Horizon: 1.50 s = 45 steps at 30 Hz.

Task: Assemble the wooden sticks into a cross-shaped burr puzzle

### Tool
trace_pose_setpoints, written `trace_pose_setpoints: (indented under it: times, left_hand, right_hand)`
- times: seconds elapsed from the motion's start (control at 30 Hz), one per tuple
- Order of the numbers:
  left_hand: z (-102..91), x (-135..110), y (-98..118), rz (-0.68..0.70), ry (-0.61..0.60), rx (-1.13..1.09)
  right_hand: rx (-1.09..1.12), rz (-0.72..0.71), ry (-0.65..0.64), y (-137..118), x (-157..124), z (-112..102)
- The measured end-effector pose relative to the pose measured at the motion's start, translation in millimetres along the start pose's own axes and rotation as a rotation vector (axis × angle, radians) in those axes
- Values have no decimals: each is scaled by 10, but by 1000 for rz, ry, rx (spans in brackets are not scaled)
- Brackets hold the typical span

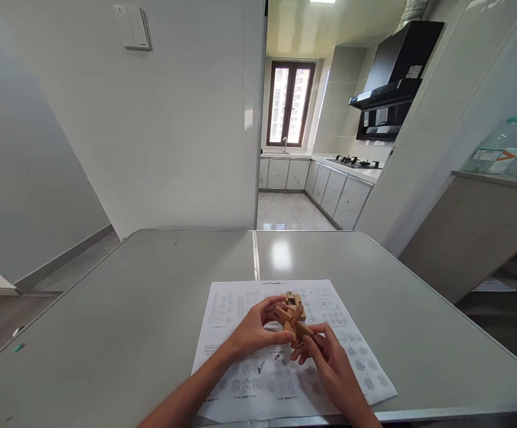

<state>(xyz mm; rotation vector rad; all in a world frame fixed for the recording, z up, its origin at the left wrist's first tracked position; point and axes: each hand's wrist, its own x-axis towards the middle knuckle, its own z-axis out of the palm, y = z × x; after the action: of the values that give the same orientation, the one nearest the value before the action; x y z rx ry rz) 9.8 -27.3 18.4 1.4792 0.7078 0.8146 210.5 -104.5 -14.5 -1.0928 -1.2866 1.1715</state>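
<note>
Both hands met over the middle of the table, closed around a small wooden puzzle (294,315) made of interlocking notched sticks. Left hand (253,330) curled in from the left, its fingers bent and pressed to the puzzle's left and lower side, thumb lying along the underside toward the centre; it was neither spread nor fully clenched, just wrapped on the wood. Right hand (329,356) came up from below and to the right, its fingertips pinching the lower right sticks, fingers drawn together rather than splayed. Between them the puzzle was held just above the paper, its top block poking up beyond the fingers, and whether it touched the sheet could not be told.

Under the hands lay a printed instruction sheet (240,309) covered in small diagrams, flat on the grey table (128,309) and reaching almost to its near edge. A seam ran down the tabletop behind the sheet. Further back stood a white wall with a light switch (132,27), and through the doorway a kitchen with a window (289,104), a range hood (394,80) and a gas hob (354,160).
</note>
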Motion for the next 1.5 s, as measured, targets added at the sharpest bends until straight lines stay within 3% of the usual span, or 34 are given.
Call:
trace_pose_setpoints:
  times: [0.2,0.4,0.53,0.83,1.1,1.5]
  left_hand:
    - [31,-17,-12,55,-3,84]
    - [44,22,-33,122,218,298]
    - [9,45,-38,87,296,436]
    - [-16,36,-101,116,200,513]
    - [-32,41,-154,105,151,531]
    - [-37,44,-149,114,134,540]
  right_hand:
    - [-29,35,129,77,0,-325]
    - [-68,100,338,155,119,-792]
    - [-77,154,400,222,176,-967]
    - [-151,153,356,296,266,-990]
    - [-150,174,381,305,530,-1041]
    - [14,234,390,227,929,-1068]
